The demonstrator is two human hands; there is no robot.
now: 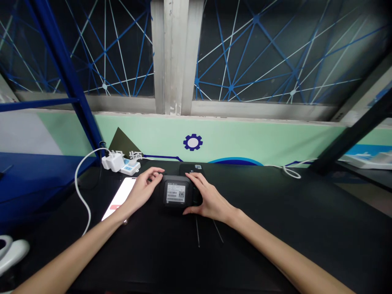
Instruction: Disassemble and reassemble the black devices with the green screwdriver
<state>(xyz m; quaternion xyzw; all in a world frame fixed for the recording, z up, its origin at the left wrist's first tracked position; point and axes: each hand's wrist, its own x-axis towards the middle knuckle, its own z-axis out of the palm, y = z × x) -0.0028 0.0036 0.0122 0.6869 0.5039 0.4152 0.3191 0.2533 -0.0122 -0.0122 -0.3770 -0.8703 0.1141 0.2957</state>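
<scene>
Your right hand [211,200] holds the right side of a black box-shaped device [178,179], its white label [175,193] facing you; your left hand [143,188] is at its upper left corner. On the worktop [275,212], a lit smartphone [121,195] lies near a white power strip [131,168].

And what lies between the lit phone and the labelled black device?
In the head view, the left hand lies between the phone and the black device.
</scene>
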